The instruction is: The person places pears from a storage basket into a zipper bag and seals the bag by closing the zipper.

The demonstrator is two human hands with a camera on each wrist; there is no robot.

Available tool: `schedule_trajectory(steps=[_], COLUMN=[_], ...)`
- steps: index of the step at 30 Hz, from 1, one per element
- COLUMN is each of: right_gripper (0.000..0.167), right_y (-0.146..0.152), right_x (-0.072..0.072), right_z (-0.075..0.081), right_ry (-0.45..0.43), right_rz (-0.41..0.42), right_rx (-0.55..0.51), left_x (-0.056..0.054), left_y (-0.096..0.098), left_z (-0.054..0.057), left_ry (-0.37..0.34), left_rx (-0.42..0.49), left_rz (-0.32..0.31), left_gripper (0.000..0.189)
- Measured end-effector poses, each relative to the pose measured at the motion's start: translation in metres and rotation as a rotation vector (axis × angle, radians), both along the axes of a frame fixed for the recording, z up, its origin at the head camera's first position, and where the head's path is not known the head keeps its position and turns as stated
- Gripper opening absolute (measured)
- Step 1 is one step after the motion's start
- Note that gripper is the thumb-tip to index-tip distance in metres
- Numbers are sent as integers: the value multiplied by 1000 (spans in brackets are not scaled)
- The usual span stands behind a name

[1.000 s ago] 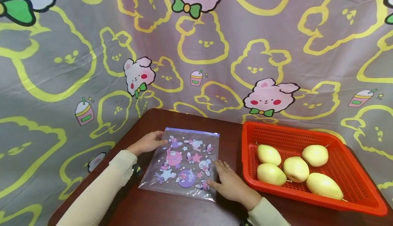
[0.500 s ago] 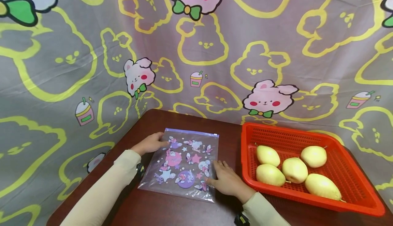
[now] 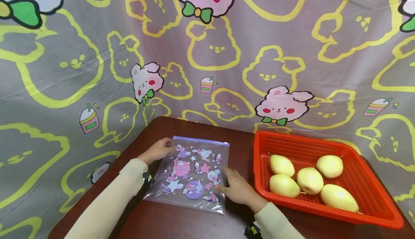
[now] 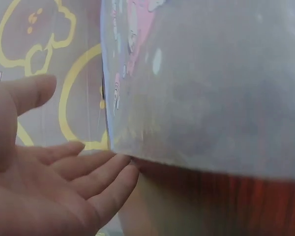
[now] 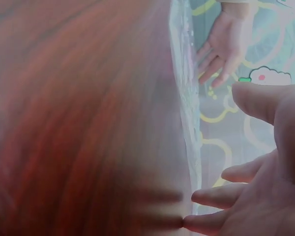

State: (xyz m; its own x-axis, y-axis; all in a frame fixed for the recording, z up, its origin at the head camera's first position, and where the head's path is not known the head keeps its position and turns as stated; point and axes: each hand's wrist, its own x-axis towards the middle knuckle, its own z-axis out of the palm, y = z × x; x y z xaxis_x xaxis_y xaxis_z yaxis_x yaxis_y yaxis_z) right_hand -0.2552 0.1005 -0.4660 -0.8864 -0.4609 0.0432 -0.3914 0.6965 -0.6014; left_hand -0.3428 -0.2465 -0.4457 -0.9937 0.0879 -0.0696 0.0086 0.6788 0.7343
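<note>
A clear zip bag (image 3: 191, 176) with a purple slider strip and printed pink, purple and white cartoon figures lies flat on the dark red-brown table (image 3: 168, 221). My left hand (image 3: 159, 150) is at its upper left edge, fingers loosely extended; in the left wrist view the fingertips (image 4: 125, 164) meet the bag's edge. At the lower right side lies my right hand (image 3: 239, 187), fingers spread and thumb pointing over the bag. The right wrist view has its fingertips (image 5: 199, 221) down at the table surface. Whether the right thumb touches the plastic, I cannot tell.
A red plastic basket (image 3: 327, 215) stands to the right of the bag, near my right hand. Several pale yellow pears (image 3: 309, 180) lie inside it. A grey curtain (image 3: 223, 76) with yellow cartoon outlines hangs behind and left of the table.
The head view has shifted slightly. Both hands stay beside the bag in almost the same positions, and the bag lies as before.
</note>
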Motion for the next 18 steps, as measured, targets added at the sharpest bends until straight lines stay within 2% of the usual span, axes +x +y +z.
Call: schedule_trajectory(steps=[3,10,14,18], right_gripper=[83,73,68,71], right_y=[1,0,-1,-4], right_x=[0,0,0,1], right_z=[-1,-4,-7,-9], right_ry=[-16,-54,-103,-220], right_rz=[-24,-130,-167,-164], right_rx=[-65,-259,-474,-715], left_x=[-1,-5,-6,-6], left_y=[-4,-9,-6,-4], left_z=[-2,-13,-17,-18], left_ry=[-18,-71,-78,-88], left_rx=[69,348,375,367], left_rz=[36,161,209,224], left_gripper=[69,61,58,59])
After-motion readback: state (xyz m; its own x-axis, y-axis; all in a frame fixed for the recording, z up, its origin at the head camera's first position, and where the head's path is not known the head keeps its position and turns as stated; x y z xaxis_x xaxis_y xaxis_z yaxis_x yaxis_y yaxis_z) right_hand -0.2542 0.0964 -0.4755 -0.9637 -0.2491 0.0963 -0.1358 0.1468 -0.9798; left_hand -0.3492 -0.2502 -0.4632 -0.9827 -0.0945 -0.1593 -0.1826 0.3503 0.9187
